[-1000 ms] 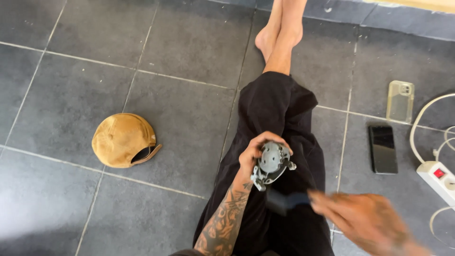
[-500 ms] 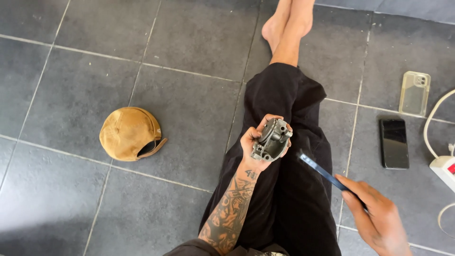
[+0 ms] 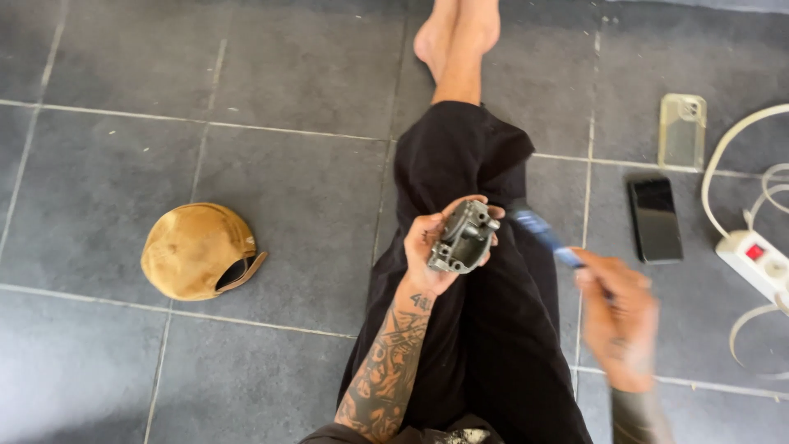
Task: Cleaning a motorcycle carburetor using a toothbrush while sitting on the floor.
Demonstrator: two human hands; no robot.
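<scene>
Right hand point(image 3: 615, 325): motion-blurred, finger detail hard to read; appears closed around the rear of a slim blue-handled brush point(image 3: 546, 237), bristle end smeared and indistinct, tip just right of the metal part. Right forearm cut off by lower frame edge. Left hand point(image 3: 427, 251): tattooed forearm rising from bottom centre, palm turned up, fingers curled around a grey cast-metal carburetor body point(image 3: 464, 238), thumb pressed along its near side; underside of the casting hidden by the palm. Casting held over the lap, above black trousers point(image 3: 477, 345), open cavity facing up and right. Bare feet point(image 3: 452, 37) partly cut off at top edge. Tan cap point(image 3: 193, 251) on grey tile floor point(image 3: 107, 156), well left. Dark phone point(image 3: 655, 219), clear phone case point(image 3: 681, 130), white power strip point(image 3: 752, 261) with cable, right, partly out of frame.
</scene>
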